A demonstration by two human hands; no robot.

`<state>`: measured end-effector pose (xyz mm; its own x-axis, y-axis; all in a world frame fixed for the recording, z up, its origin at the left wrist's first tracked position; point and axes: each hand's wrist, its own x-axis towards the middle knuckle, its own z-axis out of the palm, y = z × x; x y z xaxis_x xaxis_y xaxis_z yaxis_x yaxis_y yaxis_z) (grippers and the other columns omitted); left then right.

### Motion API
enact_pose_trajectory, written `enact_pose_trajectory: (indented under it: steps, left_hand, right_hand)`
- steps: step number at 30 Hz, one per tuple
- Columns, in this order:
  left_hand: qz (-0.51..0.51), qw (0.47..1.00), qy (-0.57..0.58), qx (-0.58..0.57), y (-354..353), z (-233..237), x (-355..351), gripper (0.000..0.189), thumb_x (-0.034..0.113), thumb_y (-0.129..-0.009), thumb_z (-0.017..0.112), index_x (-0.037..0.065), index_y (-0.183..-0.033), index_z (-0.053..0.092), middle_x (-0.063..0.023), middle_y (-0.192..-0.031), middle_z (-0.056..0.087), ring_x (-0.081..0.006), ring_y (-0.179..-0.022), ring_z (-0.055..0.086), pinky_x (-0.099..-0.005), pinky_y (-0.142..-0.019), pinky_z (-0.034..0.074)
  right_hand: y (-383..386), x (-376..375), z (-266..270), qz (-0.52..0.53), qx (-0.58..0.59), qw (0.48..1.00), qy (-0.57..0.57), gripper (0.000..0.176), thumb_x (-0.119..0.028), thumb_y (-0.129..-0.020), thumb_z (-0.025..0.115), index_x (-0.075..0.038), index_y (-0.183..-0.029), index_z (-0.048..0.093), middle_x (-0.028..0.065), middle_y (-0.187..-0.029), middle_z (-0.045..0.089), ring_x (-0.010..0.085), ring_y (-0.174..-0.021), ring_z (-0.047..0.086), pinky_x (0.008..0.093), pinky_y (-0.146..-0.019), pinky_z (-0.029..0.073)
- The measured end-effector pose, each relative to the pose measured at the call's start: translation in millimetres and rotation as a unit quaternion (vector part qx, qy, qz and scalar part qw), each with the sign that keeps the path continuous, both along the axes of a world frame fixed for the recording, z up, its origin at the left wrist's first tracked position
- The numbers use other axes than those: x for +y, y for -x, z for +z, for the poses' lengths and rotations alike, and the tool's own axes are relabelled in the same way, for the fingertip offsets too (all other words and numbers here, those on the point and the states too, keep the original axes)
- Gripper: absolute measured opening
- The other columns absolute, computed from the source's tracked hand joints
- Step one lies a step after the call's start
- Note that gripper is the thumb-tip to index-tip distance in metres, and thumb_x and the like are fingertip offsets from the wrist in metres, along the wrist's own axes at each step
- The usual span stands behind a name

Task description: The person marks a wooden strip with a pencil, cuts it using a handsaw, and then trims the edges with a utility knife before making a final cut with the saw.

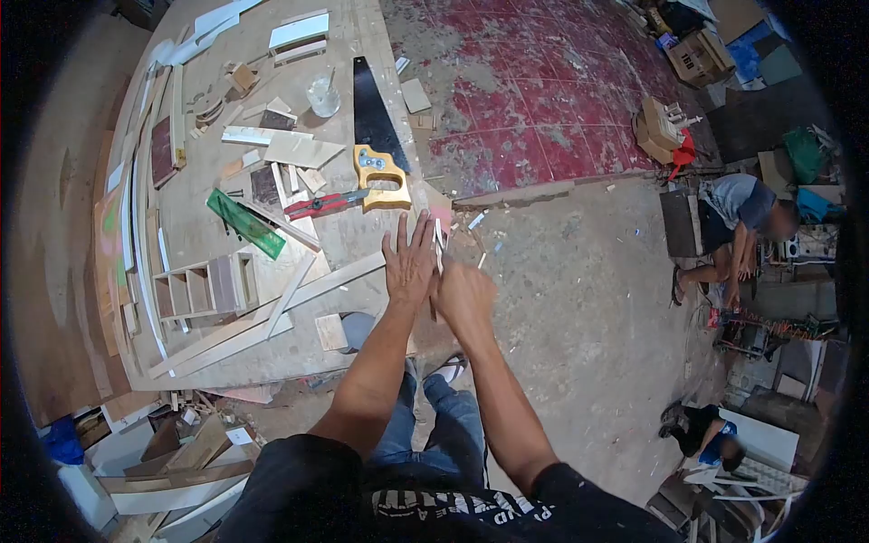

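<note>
Holding left hand [409,264] spread flat, fingers straight, frame centre, at edge of workbench [353,240]. Pinching thin pale strip [439,246] in curled right hand [463,297], just right of left. Can't tell if touching left hand. Just above: yellow-handled handsaw [376,136] on bench.

1. We are holding our left hand [409,262] and right hand [464,299] side by side at the workbench's [353,240] edge.
2. A hand saw [376,136] is lying on the bench just behind our left hand.
3. A plastic cup [323,95] is standing left of the saw.
4. A person [738,226] is crouching well to our right.
</note>
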<state>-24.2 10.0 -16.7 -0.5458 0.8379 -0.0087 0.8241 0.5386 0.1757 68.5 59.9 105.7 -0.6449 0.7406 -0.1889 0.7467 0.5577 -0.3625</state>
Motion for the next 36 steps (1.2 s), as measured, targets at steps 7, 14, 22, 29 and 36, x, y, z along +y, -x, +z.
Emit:
enact_pose_trajectory:
  steps: [7,14,22,29,36]
  left_hand:
    - [0.004,1.000,0.023,-0.015,-4.0,17.6,-2.1,0.067,0.033,-0.100,0.050,0.021,-0.163,0.027,0.0042,-0.172,0.018,-0.0293,-0.157,0.016,-0.0577,-0.120,0.016]
    - [0.001,0.999,0.010,0.051,-2.7,-5.0,-3.1,0.072,0.037,-0.099,0.053,0.021,-0.163,0.026,0.0042,-0.172,0.019,-0.0277,-0.158,0.015,-0.0583,-0.120,0.018]
    - [0.005,1.000,-0.014,-0.028,-1.9,19.4,-2.0,0.066,0.028,-0.101,0.049,0.016,-0.163,0.029,0.0021,-0.170,0.024,-0.0279,-0.158,0.014,-0.0582,-0.122,0.011]
    - [-0.014,1.000,-0.001,-0.028,-1.3,19.9,-1.1,0.065,0.031,-0.100,0.049,0.017,-0.161,0.031,0.0038,-0.170,0.025,-0.0283,-0.157,0.018,-0.0623,-0.121,0.014]
    - [-0.013,0.999,0.030,-0.033,-1.5,25.7,0.6,0.069,0.033,-0.099,0.052,0.018,-0.162,0.029,0.0043,-0.172,0.018,-0.0290,-0.158,0.016,-0.0633,-0.121,0.014]
  right_hand:
    - [-21.3,-21.6,15.8,-0.032,0.031,0.999,0.020,0.026,-0.020,-0.085,0.064,-0.006,-0.105,0.072,0.0256,-0.076,0.070,0.0435,-0.072,0.071,0.0538,-0.065,0.056]
    - [17.5,9.6,-47.3,-0.014,0.046,0.999,-0.010,0.023,-0.020,-0.086,0.063,-0.005,-0.103,0.070,0.0249,-0.076,0.070,0.0424,-0.072,0.071,0.0540,-0.064,0.055]
    - [-25.3,-25.0,-10.9,-0.033,0.031,0.999,-0.016,0.036,-0.020,-0.089,0.062,-0.009,-0.121,0.072,0.0219,-0.075,0.071,0.0384,-0.068,0.071,0.0494,-0.062,0.056]
    - [-23.8,-28.5,-23.9,-0.032,0.033,0.999,-0.017,0.041,-0.020,-0.088,0.063,-0.009,-0.127,0.070,0.0202,-0.075,0.071,0.0371,-0.065,0.071,0.0480,-0.061,0.056]
    - [-43.3,-48.1,6.8,-0.044,0.033,0.998,-0.008,0.041,-0.018,-0.089,0.061,-0.010,-0.128,0.069,0.0199,-0.074,0.071,0.0380,-0.066,0.071,0.0489,-0.061,0.055]
